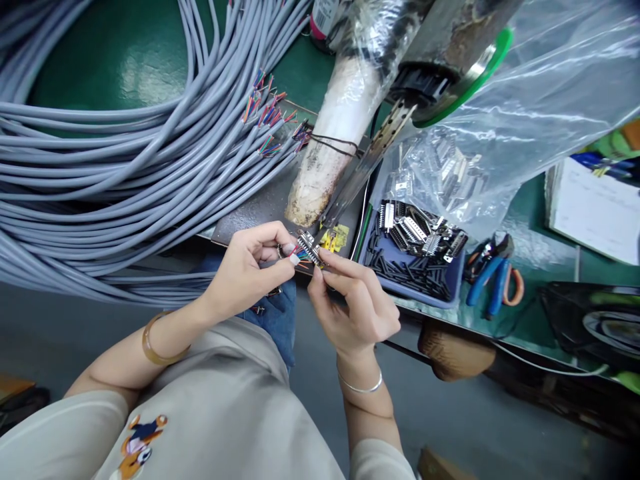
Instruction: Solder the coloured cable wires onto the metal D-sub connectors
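Between my two hands, over the table's front edge, is a small metal D-sub connector (308, 247) with a row of pins. My left hand (259, 265) is closed, thumb and forefinger pinching thin coloured wires (301, 255) at the connector's left side. With thumb and fingertips, my right hand (353, 300) grips the connector's right end. Just beyond it the tip of a soldering iron (350, 193) points down towards the connector; I cannot tell whether they touch. A piece of yellow material (336, 239) lies behind my right fingertips.
Grey cables (165, 167) with stripped, coloured ends fill the left. A plastic-wrapped tube (337, 120) and a green-edged solder reel (465, 80) stand at the back. Right are a blue tray (453, 293) of connectors and black sleeves (410, 272), cutters (493, 277) and paper (597, 210).
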`<action>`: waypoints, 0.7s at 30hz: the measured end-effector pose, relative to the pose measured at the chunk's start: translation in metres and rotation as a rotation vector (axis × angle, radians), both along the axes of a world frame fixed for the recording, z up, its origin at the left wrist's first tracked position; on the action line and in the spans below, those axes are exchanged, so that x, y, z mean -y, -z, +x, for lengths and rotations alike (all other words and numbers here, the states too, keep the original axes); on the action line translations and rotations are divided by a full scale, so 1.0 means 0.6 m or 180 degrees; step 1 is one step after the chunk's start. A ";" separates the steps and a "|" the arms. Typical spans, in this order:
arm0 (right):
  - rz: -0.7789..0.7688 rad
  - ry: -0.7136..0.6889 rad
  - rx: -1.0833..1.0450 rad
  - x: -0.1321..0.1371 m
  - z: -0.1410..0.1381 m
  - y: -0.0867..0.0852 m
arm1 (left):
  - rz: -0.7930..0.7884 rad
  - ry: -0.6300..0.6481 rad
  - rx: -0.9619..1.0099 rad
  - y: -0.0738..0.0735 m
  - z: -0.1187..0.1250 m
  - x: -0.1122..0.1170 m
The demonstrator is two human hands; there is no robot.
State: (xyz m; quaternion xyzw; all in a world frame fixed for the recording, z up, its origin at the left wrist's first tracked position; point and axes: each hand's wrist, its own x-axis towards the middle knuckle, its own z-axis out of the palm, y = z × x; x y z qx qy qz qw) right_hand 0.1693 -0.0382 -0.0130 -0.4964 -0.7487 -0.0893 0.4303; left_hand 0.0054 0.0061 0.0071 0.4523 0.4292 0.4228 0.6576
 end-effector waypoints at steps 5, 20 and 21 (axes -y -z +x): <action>-0.0026 -0.0040 -0.0080 0.005 0.003 0.003 | -0.0102 0.0050 0.0024 0.000 0.000 0.001; -0.0287 -0.0007 -0.0797 0.005 -0.016 0.003 | -0.0315 -0.0240 0.0065 0.006 0.000 0.012; -0.0201 0.0008 -0.0685 0.004 -0.018 0.003 | -0.0273 -0.0286 0.0043 0.006 0.002 0.012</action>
